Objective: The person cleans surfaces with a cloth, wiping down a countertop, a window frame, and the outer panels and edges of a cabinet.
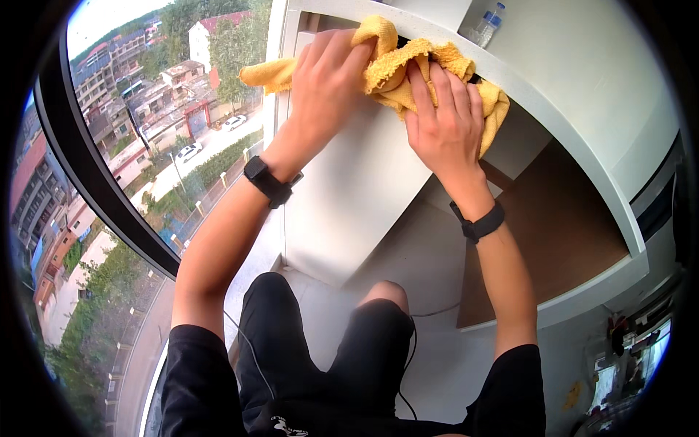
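A thick yellow cloth point(399, 65) lies bunched along the top edge of a white drawer front or panel point(349, 189), below the rim of a white desk or cabinet point(429, 30). My left hand point(328, 84) is closed on its left part, and a twisted end sticks out past the wrist side. Slightly blurred fingers suggest that hand is moving. To the right, my right hand point(448, 120) presses its bent fingers over the cloth, with folds hanging beside it. What lies under the cloth is mostly hidden. Each wrist wears a black band.
Windows with a dark frame point(98, 189) stand close on the left. Two clear bottles point(489, 25) stand on the white surface at the back. A brown panel point(553, 226) fills the cabinet opening on the right. A thin black cable point(411, 357) runs by my legs.
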Tool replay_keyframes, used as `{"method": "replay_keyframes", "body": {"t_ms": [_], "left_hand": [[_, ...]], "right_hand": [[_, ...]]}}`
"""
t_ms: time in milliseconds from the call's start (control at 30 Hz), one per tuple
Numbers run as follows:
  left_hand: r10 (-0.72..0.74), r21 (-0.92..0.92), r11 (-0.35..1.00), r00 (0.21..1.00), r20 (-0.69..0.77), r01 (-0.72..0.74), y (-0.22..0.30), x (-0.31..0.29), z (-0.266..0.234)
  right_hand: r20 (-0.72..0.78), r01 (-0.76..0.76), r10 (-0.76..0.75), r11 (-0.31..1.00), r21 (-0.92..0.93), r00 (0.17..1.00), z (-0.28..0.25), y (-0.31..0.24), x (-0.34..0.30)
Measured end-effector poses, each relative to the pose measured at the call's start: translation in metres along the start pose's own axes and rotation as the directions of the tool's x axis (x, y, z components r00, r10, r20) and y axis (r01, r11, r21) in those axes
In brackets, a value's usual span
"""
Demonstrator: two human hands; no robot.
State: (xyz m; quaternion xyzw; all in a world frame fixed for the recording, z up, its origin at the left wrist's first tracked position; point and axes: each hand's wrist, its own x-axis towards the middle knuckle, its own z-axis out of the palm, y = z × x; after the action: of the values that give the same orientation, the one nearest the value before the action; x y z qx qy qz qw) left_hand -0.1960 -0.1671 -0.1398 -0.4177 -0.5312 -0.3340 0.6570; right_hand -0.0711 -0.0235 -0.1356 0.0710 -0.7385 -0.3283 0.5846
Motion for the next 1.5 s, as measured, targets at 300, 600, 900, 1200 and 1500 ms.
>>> {"method": "replay_keyframes", "body": {"t_ms": [300,600,900,1200,1500], "left_hand": [[0.102,-0.17,0.982,0.989,0.111,-0.082,0.028,0.032,0.017],[-0.134,-0.191,0.95,0.877,0.461,0.245,0.03,0.045,0.014],[-0.114,-0.32,0.898,0.862,0.494,0.302,0.019,0.052,0.0],[-0.218,-0.269,0.874,0.82,0.529,0.406,0.014,0.04,0.023],[-0.147,-0.291,0.913,0.896,0.419,0.286,0.033,0.046,0.016]], "right_hand": [[-0.129,-0.108,0.119,0.99,0.087,0.985,-0.005,0.013,0.017],[-0.171,-0.197,0.202,0.979,0.049,0.964,0.002,0.013,0.01],[-0.041,-0.186,0.186,0.982,0.011,0.982,-0.024,-0.003,0.027],[0.128,-0.177,0.185,0.982,-0.068,0.974,-0.043,-0.003,0.033],[0.489,-0.235,0.15,0.965,0.117,0.859,-0.083,0.019,0.046]]}}
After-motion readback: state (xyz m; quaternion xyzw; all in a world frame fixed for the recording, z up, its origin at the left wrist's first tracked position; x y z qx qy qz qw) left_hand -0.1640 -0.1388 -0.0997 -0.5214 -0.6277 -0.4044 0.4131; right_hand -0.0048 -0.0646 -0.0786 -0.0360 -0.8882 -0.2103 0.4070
